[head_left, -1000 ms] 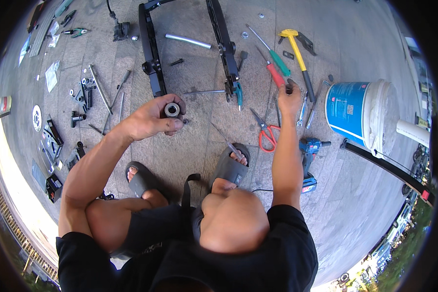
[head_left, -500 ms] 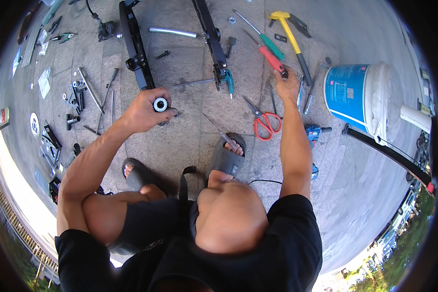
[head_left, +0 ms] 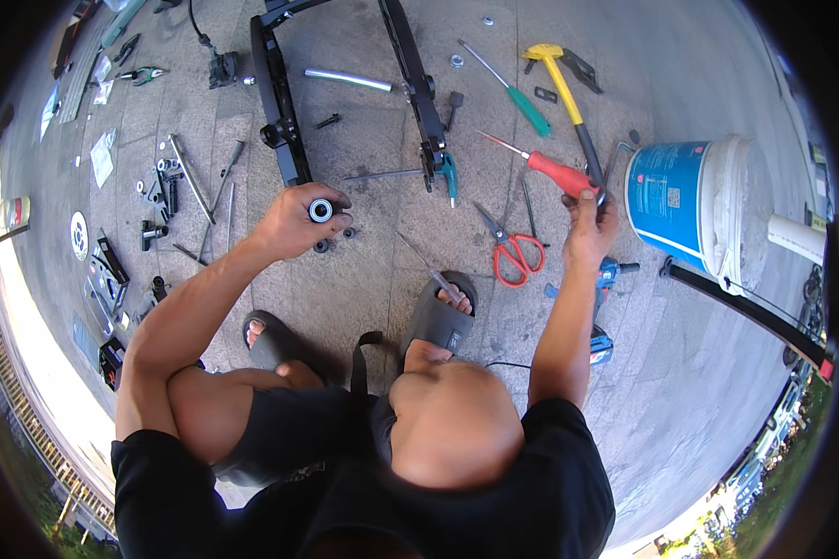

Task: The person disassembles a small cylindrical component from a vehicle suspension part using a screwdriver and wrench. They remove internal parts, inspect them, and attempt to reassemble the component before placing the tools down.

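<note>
Still early, we think: our left hand [head_left: 294, 224] grips a small round bearing [head_left: 321, 211] near the black frame [head_left: 280, 112], not yet fitted. Our right hand [head_left: 589, 224] clutches the red screwdriver [head_left: 555, 172] by the blue bucket [head_left: 680, 200].

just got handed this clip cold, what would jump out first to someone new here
The left hand holds up a small black cylindrical part over the paving, just below a long black metal frame. The right hand grips a tool beside the red-handled screwdriver. A blue and white bucket lies on its side at the right, with red scissors mid-floor.
</note>
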The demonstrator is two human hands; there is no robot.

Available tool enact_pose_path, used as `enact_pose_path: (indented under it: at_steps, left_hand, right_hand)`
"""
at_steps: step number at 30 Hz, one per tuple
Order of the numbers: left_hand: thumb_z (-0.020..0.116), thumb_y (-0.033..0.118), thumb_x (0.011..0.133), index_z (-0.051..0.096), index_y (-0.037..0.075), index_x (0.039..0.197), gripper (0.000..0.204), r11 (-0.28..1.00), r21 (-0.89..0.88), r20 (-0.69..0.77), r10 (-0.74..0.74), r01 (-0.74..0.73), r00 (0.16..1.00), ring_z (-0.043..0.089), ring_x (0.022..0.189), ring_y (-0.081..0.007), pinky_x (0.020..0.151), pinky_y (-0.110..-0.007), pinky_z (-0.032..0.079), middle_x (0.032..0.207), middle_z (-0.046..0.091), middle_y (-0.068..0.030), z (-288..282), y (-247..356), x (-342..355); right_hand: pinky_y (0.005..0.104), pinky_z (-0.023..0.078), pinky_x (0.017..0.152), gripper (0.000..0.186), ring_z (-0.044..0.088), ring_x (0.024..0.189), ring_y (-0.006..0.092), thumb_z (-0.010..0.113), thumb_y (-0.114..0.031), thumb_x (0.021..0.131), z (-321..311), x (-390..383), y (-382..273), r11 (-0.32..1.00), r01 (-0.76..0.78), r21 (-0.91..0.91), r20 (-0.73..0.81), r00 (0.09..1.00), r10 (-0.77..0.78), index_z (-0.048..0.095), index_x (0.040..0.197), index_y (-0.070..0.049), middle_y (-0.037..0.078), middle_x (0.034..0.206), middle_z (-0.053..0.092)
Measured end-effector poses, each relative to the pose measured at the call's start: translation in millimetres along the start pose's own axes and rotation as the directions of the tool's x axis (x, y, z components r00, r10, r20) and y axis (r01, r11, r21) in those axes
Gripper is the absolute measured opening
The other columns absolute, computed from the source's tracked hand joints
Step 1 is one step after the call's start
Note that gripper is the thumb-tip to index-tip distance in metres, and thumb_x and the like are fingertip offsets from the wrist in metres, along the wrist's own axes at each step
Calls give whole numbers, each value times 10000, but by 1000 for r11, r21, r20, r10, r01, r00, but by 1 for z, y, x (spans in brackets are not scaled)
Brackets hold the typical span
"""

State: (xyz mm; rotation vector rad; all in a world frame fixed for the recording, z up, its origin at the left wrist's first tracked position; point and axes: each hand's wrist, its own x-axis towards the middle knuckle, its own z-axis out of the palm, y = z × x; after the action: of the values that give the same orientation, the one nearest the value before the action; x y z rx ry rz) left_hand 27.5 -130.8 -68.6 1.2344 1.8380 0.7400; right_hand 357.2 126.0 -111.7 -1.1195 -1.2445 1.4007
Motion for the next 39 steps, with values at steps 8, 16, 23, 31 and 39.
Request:
enact_pose_path:
  at_steps: [8,16,23,31,39]
  left_hand:
    - [749,242,786,683,17,1013,327,998,61,-130,-18,26,991,655,896,-252,805,-341,512,951,670,-135,-18,-12,-21]
    - [774,255,758,691,31,915,286,1000,-12,-105,-17,16,994,653,857,-281,762,-370,512,910,668,-137,-40,-30,-43]
    - [740,298,745,677,37,865,294,992,-98,-286,48,-80,957,641,847,-336,760,-415,508,882,652,-158,-69,-51,-48]
    - [722,281,775,671,60,877,249,941,-315,-462,-268,126,846,631,828,-318,720,-399,503,878,641,-126,-93,-63,-141]
    - [731,233,780,673,35,964,277,719,-637,-503,-661,278,556,630,837,-309,745,-378,504,907,644,-136,-99,-12,-314]
  right_hand:
    - [310,507,779,336,609,905,180,672,-19,796,24,5,116,969,25,-246,-19,999,-30,524,1089,55,132,1019,587]
    - [425,458,894,462,561,1034,382,686,-91,778,38,24,115,490,452,-745,421,889,-181,495,1185,12,210,1112,570]
    - [452,430,919,511,536,1067,362,677,-139,794,53,37,63,339,530,-777,538,839,-80,477,1245,-7,206,1174,515]
    - [410,467,818,449,562,914,310,659,-67,761,114,-21,-97,288,684,-670,723,512,465,510,1180,-3,184,1112,513]
    - [337,508,735,400,608,861,232,661,-45,766,180,-149,-275,348,441,-827,503,307,808,538,1145,-10,133,1081,539]
